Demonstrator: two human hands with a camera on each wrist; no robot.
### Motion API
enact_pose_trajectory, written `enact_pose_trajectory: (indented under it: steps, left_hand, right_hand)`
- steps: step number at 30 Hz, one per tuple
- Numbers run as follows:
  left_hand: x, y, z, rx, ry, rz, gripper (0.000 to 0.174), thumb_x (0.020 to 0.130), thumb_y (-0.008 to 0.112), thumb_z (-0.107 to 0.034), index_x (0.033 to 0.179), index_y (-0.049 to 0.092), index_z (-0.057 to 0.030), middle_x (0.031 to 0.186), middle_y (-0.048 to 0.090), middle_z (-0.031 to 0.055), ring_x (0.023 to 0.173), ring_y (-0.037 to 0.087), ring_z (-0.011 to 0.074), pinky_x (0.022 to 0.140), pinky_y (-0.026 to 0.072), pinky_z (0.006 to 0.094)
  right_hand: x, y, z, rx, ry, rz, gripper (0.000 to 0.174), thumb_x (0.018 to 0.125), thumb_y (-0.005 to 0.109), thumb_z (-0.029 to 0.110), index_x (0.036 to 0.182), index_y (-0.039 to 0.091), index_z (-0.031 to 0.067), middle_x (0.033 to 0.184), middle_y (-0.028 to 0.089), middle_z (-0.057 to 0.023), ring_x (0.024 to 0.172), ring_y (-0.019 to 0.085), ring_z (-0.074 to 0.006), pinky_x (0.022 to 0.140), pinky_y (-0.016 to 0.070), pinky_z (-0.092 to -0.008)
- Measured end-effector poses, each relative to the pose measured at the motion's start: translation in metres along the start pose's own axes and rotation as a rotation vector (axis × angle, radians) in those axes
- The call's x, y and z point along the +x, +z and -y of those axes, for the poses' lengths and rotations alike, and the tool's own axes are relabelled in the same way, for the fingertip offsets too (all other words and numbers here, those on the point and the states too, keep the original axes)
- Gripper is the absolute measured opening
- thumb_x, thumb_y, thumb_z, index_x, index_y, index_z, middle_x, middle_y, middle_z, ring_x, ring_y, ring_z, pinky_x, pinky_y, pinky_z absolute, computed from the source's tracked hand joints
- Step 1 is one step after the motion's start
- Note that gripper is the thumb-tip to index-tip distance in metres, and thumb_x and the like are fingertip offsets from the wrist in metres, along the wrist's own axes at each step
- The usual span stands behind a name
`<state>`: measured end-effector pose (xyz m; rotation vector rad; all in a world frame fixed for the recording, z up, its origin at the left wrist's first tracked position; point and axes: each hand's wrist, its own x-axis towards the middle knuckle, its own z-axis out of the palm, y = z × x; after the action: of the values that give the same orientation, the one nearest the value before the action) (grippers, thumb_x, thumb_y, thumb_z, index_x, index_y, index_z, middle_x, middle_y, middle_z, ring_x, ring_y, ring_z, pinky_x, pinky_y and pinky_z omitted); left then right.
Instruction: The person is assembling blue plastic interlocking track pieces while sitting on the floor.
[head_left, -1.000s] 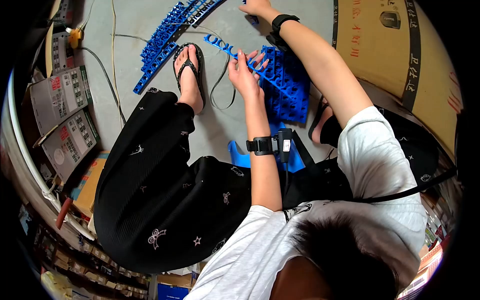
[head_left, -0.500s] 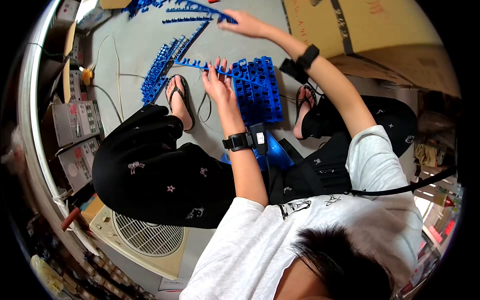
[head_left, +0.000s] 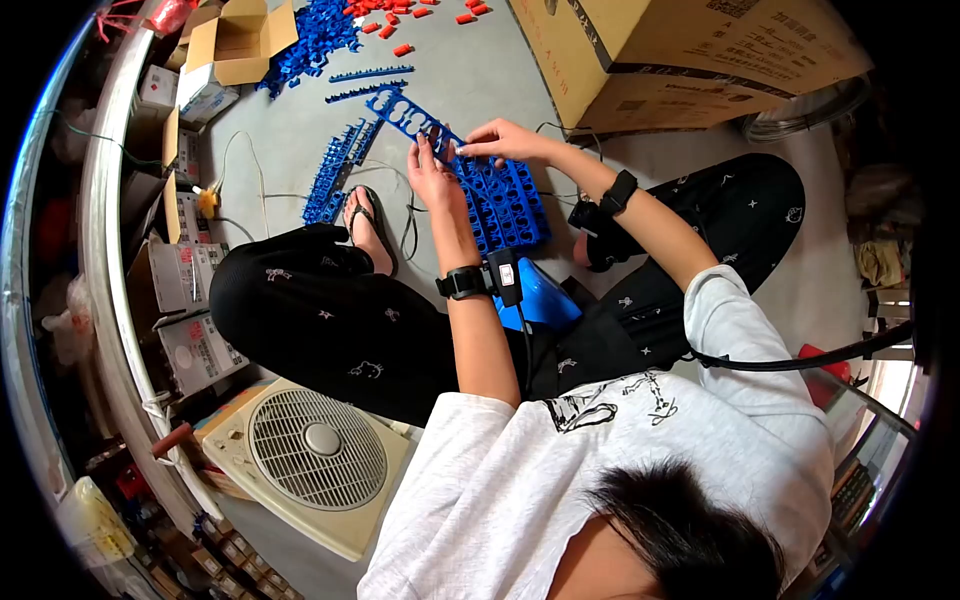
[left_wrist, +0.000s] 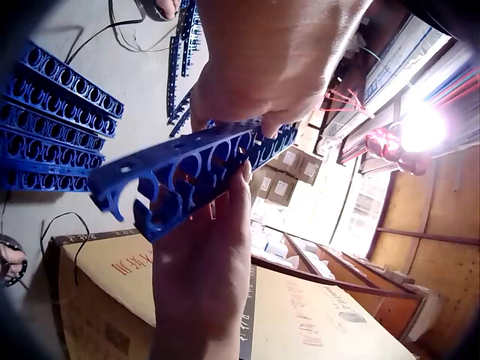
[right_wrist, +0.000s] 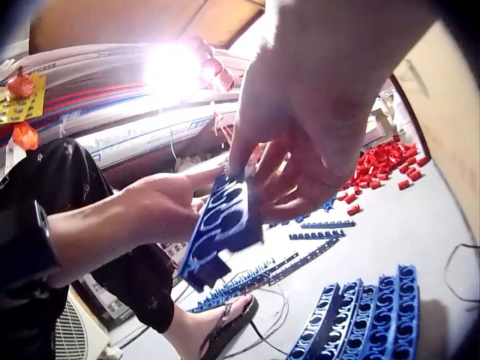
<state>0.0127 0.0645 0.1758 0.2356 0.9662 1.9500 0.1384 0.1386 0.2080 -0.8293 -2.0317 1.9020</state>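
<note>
Both hands hold a long blue plastic clip strip [head_left: 400, 110] with C-shaped openings, which now looks like two strips set face to face, forming a row of rings. My left hand [head_left: 437, 185] grips it from the near side, fingers around its edge. At its right part the fingers of my right hand [head_left: 510, 143] pinch it. Close up in the left wrist view, the paired strips [left_wrist: 169, 157] run between both hands, with the near end sticking out. Below them on the floor stands a block of joined blue strips [head_left: 515, 215].
Loose blue strips [head_left: 370, 72] and a row of more strips [head_left: 335, 170] lie ahead. Farther off are piles of small blue pieces [head_left: 315, 45] and red pieces [head_left: 403, 50]. A large cardboard box [head_left: 680, 70] stands at right, a fan [head_left: 320, 460] at left.
My right hand reached out to the far strips, took one, and brought it back to the strip in my left hand. The left fingers went from loosely supporting to gripping. The head view shifted.
</note>
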Motion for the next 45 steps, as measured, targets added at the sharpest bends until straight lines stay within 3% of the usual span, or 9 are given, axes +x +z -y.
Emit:
enact_pose_trajectory:
  steps: [1,11,17,25,29,32,34,40,45]
  left_hand:
    - [-0.001,0.000,-0.003,0.024,0.019,0.010,0.028,0.088,0.047,-0.023,0.105,0.043,-0.0014,0.100,0.057,0.0155,0.078,0.060,0.0189,0.062,0.0490,0.0246]
    - [-0.005,-0.010,-0.010,-0.038,-0.014,0.091,0.024,0.086,0.049,-0.018,0.101,0.040,-0.0021,0.098,0.056,0.0174,0.093,0.057,0.0297,0.078,0.0501,0.0415]
    - [0.002,-0.042,0.003,-0.025,-0.060,0.082,0.025,0.087,0.049,-0.021,0.102,0.041,-0.0034,0.101,0.055,0.0183,0.089,0.058,0.0299,0.073,0.0502,0.0393]
    - [0.032,-0.137,0.048,0.221,-0.202,-0.389,0.025,0.084,0.053,-0.027,0.099,0.053,-0.0067,0.074,0.057,0.0084,0.060,0.056,0.0157,0.048,0.0456,0.0286]
    - [0.036,-0.162,0.059,0.465,-0.373,-0.359,0.026,0.084,0.053,-0.026,0.098,0.055,-0.0047,0.074,0.061,0.0081,0.061,0.056,0.0131,0.049,0.0429,0.0255]
    - [0.053,-0.198,0.073,0.821,-0.213,-0.193,0.032,0.083,0.055,-0.025,0.099,0.057,0.0032,0.076,0.061,0.0078,0.067,0.054,0.0111,0.060,0.0399,0.0228]
    - [0.062,-0.228,0.088,1.223,-0.117,-0.248,0.036,0.084,0.051,-0.031,0.099,0.057,0.0013,0.081,0.061,0.0121,0.076,0.057,0.0211,0.067,0.0421,0.0309]
    - [0.045,-0.188,0.071,1.652,-0.038,-0.366,0.034,0.084,0.047,-0.034,0.095,0.059,-0.0036,0.099,0.055,0.0183,0.101,0.045,0.0331,0.083,0.0383,0.0395]
    - [0.033,-0.174,0.082,1.554,0.044,-0.547,0.027,0.086,0.044,-0.023,0.100,0.056,-0.0030,0.099,0.054,0.0193,0.106,0.041,0.0367,0.085,0.0373,0.0399]
  right_hand:
    - [-0.003,-0.002,0.006,-0.007,0.204,0.091,0.027,0.080,0.057,0.031,0.092,0.063,0.0079,0.076,0.055,0.0023,0.069,0.050,-0.0052,0.057,0.0424,-0.0187]
    - [-0.004,0.007,0.003,0.018,0.201,0.130,0.026,0.075,0.065,0.030,0.087,0.066,0.0078,0.075,0.058,0.0009,0.067,0.054,-0.0057,0.055,0.0479,-0.0210]
    - [0.008,0.015,-0.016,-0.022,0.253,0.108,0.028,0.075,0.065,0.030,0.086,0.064,0.0046,0.073,0.059,-0.0001,0.065,0.054,-0.0072,0.054,0.0497,-0.0220]
    - [0.027,0.011,-0.039,0.300,0.323,-0.100,0.027,0.079,0.061,0.022,0.084,0.060,-0.0045,0.070,0.060,-0.0099,0.062,0.060,-0.0148,0.051,0.0516,-0.0247]
    - [0.044,0.014,-0.051,0.358,0.345,-0.135,0.028,0.082,0.057,0.026,0.092,0.059,0.0001,0.074,0.060,-0.0073,0.062,0.058,-0.0113,0.051,0.0484,-0.0218]
    - [0.055,0.020,-0.063,0.364,0.375,-0.142,0.031,0.084,0.054,0.029,0.092,0.059,-0.0005,0.071,0.058,-0.0066,0.061,0.056,-0.0103,0.051,0.0480,-0.0223]
    - [0.066,0.021,-0.073,0.374,0.398,-0.137,0.032,0.085,0.053,0.030,0.092,0.059,-0.0007,0.070,0.058,-0.0064,0.061,0.055,-0.0103,0.052,0.0480,-0.0225]
    - [0.139,0.017,-0.108,-0.058,0.228,-0.245,0.039,0.087,0.044,0.037,0.089,0.054,-0.0005,0.071,0.058,-0.0075,0.052,0.054,-0.0112,0.044,0.0423,-0.0256]
    - [0.236,0.011,-0.108,-0.702,-0.139,-0.238,0.042,0.083,0.045,0.043,0.085,0.045,0.0004,0.069,0.058,-0.0145,0.055,0.054,-0.0316,0.051,0.0441,-0.0353]
